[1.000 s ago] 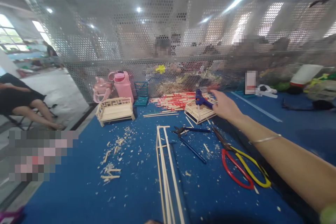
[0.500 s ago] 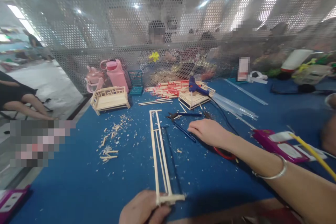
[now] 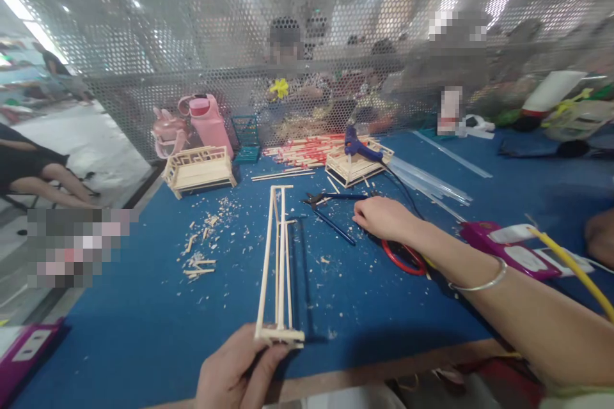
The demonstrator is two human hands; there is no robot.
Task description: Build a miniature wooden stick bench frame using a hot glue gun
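My left hand (image 3: pixel 240 364) pinches the near end of a narrow frame made of thin wooden sticks (image 3: pixel 265 262), which points away from me over the blue tabletop. Farther right, my right hand (image 3: pixel 388 220) has its fingers curled down over the table; what they hold, if anything, is hidden. Red looped handles (image 3: pixel 403 258) show beneath the wrist, most of that tool being covered. Just left of the right hand lie blue-handled pliers (image 3: pixel 333 225), their handles spread apart.
A small wooden stick bench (image 3: pixel 200 171) stands back left, before a pink bottle (image 3: pixel 210 124). A blue glue gun (image 3: pixel 359 146) rests on another stick frame (image 3: pixel 343 169), near red-tipped sticks (image 3: pixel 307 152) and clear glue sticks (image 3: pixel 426 182). Wood scraps (image 3: pixel 199 265) litter the table. A perforated screen (image 3: pixel 192 45) rises behind.
The stick frame in my left hand has moved slightly left and turned a little. My right hand has shifted slightly away from me, and more of the red handles shows. The view has also shifted.
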